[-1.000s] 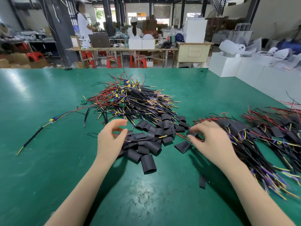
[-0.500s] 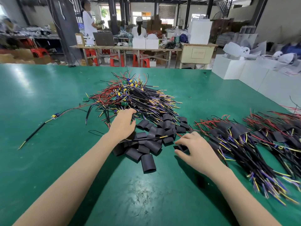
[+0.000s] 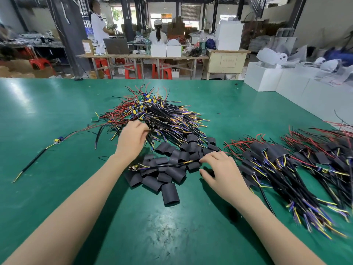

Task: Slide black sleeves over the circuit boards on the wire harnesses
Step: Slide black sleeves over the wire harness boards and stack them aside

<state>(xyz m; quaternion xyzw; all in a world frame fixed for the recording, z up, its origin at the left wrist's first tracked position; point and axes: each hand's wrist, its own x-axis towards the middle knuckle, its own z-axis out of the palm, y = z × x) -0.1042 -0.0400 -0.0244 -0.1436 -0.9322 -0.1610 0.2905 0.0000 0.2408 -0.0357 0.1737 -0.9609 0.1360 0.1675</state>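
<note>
Two bare forearms are reaching out over the green worktop (image 3: 47, 115). The right hand (image 3: 223, 171) is lying palm down with its fingers loosely spread, its fingertips (image 3: 205, 159) touching the near edge of the heap of black sleeves (image 3: 170, 169); whether that grip is pinching one sleeve is hidden by the hand itself. One loose sleeve (image 3: 170, 194) is lying just nearer than the heap, between the two forearms. A single harness with a small circuit board (image 3: 133, 166) at its end is lying across the heap, just left of the right hand and just below the left wrist. To the right of the right hand, bundles of sleeved harnesses (image 3: 277, 169) are fanning out toward the worktop's edge. Beyond the sleeves, the left hand (image 3: 132, 137) is reaching into the near side of the pile of bare harnesses (image 3: 162, 115), its fingers curled among the wires; what that grip is grasping cannot be told. Far to the left of it, a lone harness (image 3: 38, 155) is lying apart. Behind the worktop, people are standing and sitting at a long table (image 3: 143, 58).
</note>
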